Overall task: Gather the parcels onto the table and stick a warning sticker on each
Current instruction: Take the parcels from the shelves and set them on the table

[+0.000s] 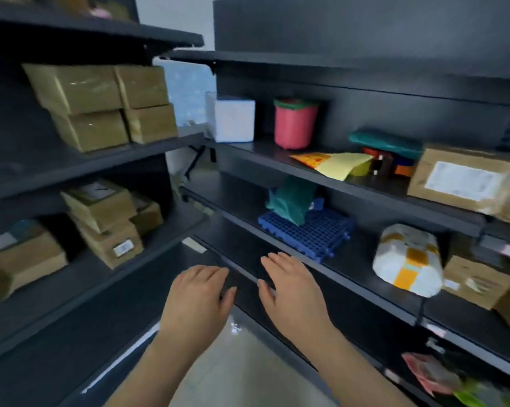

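Your left hand [199,292] and right hand [292,286] are stretched out side by side, palms down, fingers straight and lightly spread. Both hold nothing. They hover a little apart from each other, just in front of and below the blue grid tray [306,233], over the dark shelf [239,248] one level under it. Whether your fingertips touch that shelf cannot be told.

The blue grid tray lies flat, with a green bag [292,201] resting on its back part. To the right of the tray, on its own shelf, sits a white parcel [408,259] crossed with orange tape. Just beyond that is a brown box [476,282] with a small label.

One shelf up and far to the right of the tray lies a brown parcel [465,179] with a large white label. Directly above the tray, a yellow envelope [336,164] juts over the shelf edge. A pink bucket [295,124] stands behind the envelope, and a white box [233,120] stands further left.

Left of the tray, on a second shelving unit across the corner, a pile of brown cartons [107,221] sits about level with it. Four more cartons [101,104] are stacked two by two higher up. Below the tray, between your forearms, pale floor [242,362] shows. The view is somewhat blurred.
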